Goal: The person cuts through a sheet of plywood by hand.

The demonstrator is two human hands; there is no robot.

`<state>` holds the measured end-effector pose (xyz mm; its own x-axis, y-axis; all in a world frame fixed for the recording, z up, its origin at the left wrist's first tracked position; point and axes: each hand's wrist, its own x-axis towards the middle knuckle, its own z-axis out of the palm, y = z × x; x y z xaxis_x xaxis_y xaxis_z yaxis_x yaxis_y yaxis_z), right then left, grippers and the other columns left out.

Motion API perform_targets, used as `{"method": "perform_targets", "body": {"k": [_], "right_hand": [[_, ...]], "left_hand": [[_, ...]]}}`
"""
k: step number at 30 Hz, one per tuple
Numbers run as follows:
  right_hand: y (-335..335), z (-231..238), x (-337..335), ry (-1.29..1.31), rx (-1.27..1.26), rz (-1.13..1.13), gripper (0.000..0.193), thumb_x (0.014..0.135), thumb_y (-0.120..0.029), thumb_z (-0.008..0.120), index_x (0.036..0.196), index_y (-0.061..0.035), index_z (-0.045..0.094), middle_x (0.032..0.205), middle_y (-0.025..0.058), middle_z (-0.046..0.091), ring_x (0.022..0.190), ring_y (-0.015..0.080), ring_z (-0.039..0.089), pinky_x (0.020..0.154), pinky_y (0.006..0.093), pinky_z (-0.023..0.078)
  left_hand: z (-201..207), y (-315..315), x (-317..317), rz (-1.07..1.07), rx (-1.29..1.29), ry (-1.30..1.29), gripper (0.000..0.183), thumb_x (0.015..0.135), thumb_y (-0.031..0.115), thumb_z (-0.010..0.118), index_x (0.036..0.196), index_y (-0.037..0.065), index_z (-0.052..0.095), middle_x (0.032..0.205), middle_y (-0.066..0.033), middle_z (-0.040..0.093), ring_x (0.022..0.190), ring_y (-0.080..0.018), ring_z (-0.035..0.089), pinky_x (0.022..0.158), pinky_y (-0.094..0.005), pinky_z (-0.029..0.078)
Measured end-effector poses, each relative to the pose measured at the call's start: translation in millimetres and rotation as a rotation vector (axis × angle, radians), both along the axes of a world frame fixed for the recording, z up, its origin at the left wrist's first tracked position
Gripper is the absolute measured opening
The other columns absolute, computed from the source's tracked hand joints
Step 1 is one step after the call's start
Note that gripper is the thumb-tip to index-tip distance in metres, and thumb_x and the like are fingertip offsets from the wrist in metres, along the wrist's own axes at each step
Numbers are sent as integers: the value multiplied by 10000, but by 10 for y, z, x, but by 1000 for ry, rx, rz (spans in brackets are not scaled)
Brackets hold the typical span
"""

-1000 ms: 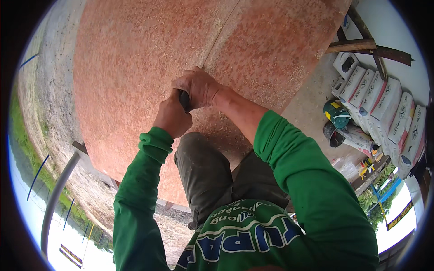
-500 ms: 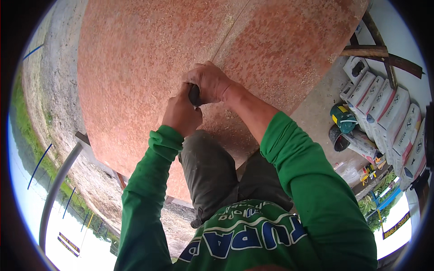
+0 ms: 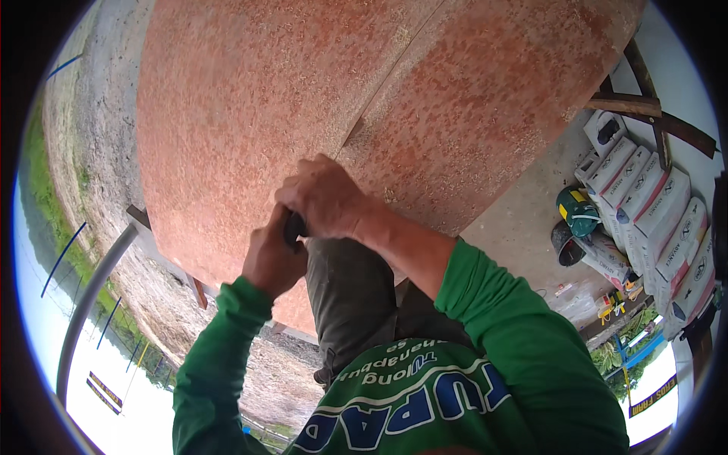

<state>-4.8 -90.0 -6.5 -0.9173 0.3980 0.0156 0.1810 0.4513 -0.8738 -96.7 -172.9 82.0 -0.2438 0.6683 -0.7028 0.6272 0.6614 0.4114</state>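
Your left hand (image 3: 271, 256) and right hand (image 3: 324, 199) both close around a dark tool (image 3: 294, 226) over the reddish board (image 3: 303, 114).

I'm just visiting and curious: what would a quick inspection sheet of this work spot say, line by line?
Surface: large reddish-brown board, speckled with pale dust, a seam line running across it.
Job's things: small dark object clasped between both hands; what it is cannot be told.
Clutter: white printed sacks stacked at right, a green and yellow container beside them, small bits on the concrete floor.
Hands: left hand wrapped around the dark object from below; right hand closed over it from above.
Cables: nothing seen.
Surroundings: wooden beams at upper right, a grey pipe and grass at left.
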Motion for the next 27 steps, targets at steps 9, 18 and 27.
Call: {"method": "perform_targets", "body": {"k": [9, 18, 27], "right_hand": [[-393, 334, 15, 97, -14, -23, 199, 572, -268, 667, 701, -149, 572, 674, -7, 557, 751, 190, 526, 702, 341, 395], [163, -315, -19, -8, 28, -26, 277, 489, -302, 736, 667, -173, 568, 699, -32, 592, 745, 187, 560, 693, 342, 425], [-716, 714, -47, 137, 21, 66, 90, 631, -205, 602, 668, -131, 566, 653, -13, 535, 738, 180, 520, 682, 317, 396]], "left_hand": [[530, -189, 26, 37, -178, -15, 385, 677, 29, 594, 1035, 39, 452, 681, -152, 599, 626, -327, 612, 562, -374, 487], [-390, 95, 4, -38, 71, 80, 431, 666, 5, 515, 1090, 0, 438, 713, -270, 577, 696, -439, 563, 581, -475, 461], [941, -570, 2, 95, -220, -15, 412, 688, 34, 605, 1061, 20, 432, 682, -147, 615, 636, -300, 631, 563, -362, 499]]}}
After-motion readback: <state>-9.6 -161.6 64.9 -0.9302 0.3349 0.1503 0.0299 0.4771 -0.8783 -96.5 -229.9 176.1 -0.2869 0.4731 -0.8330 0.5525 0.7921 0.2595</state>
